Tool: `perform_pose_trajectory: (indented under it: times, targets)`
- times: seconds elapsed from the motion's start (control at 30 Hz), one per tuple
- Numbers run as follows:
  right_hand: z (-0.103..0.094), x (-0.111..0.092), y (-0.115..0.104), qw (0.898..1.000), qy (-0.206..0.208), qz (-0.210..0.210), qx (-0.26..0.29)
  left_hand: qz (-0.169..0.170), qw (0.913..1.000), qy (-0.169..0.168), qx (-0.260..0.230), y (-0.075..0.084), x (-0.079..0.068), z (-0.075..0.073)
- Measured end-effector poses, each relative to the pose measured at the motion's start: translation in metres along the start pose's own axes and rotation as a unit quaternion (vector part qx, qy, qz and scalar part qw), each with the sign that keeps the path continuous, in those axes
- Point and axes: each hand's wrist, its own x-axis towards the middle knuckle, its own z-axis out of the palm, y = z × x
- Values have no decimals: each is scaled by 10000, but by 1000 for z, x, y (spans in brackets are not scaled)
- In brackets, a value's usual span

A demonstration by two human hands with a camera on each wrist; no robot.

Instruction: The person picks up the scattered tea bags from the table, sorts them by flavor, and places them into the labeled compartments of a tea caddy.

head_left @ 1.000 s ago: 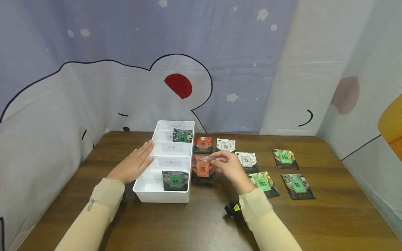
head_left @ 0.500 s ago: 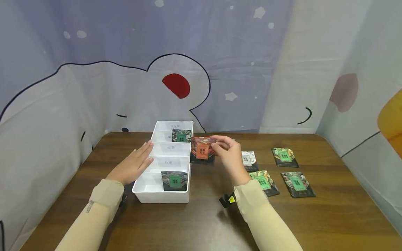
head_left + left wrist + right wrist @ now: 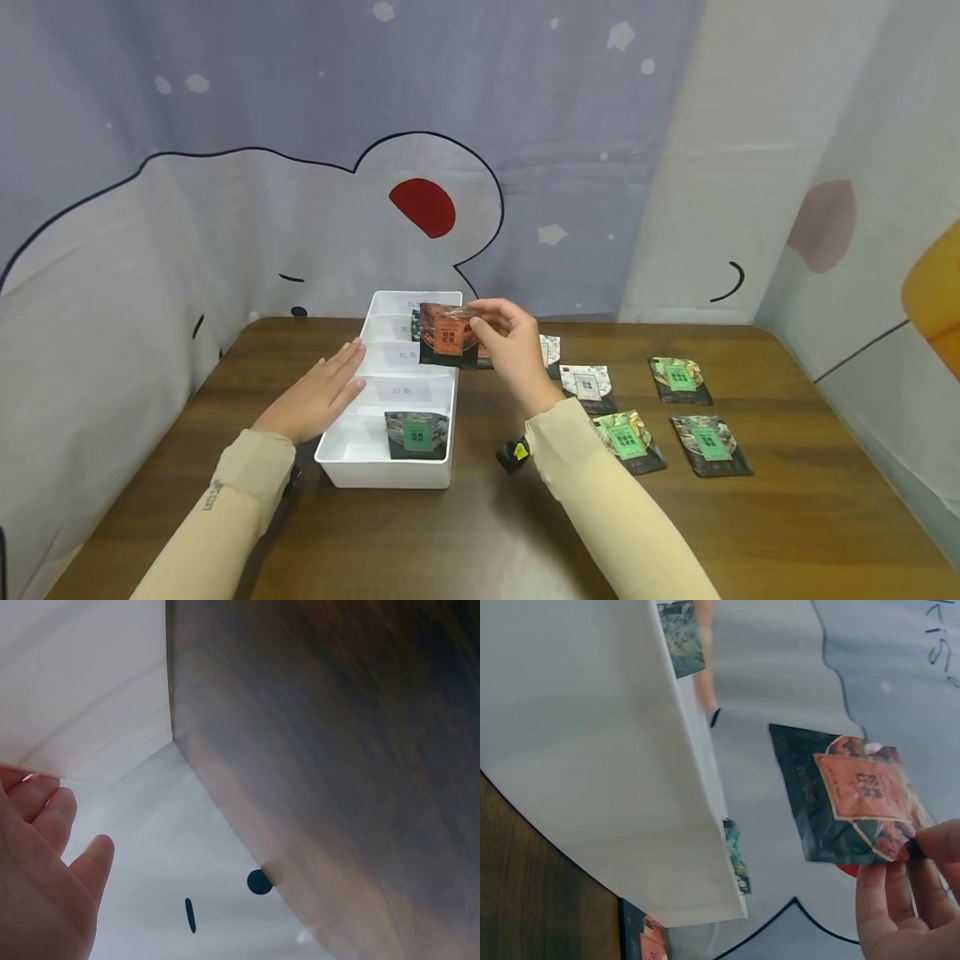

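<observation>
My right hand (image 3: 512, 346) pinches a red and black tea sachet (image 3: 447, 335) by its top right corner, holding it up over the right side of a white divided box (image 3: 390, 475). In the right wrist view the sachet (image 3: 859, 799) hangs between thumb and fingers, clear above the box wall (image 3: 697, 750). My left hand (image 3: 315, 396) lies with straight fingers along the box's left rim. The left wrist view shows these fingers (image 3: 56, 817) against the box's outer side. A green-labelled sachet (image 3: 417, 435) stands in the front compartment; another, farther back, is mostly hidden by the held sachet.
Right of the box lie two white-labelled sachets (image 3: 588, 387), a second red sachet (image 3: 484, 359) partly covered by the right hand, and several green-labelled sachets (image 3: 711, 446). Handwritten labels mark the compartments. A patterned curtain (image 3: 570, 167) hangs behind the wooden table (image 3: 480, 542).
My right hand has lifted the red tea sachet from beside the box, moving it away from me, then left over the box. My left hand stays at the rim.
</observation>
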Motion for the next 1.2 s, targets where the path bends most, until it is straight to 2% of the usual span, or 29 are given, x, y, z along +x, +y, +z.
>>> perform_pose_trajectory:
  times: [0.23,0.6,0.9,1.2]
  targets:
    - [13,14,9,9997,-236,-9,16,21,10000,34,-14,-2,1,2]
    - [26,22,28,9978,-617,197,-161,-49,10000,0,-78,-1,1,2]
    - [24,22,45,9949,-602,415,-691,-11,9999,31,-130,0,1,2]
    - [19,21,57,9875,-712,293,-1376,-39,9999,2,-128,0,1,1]
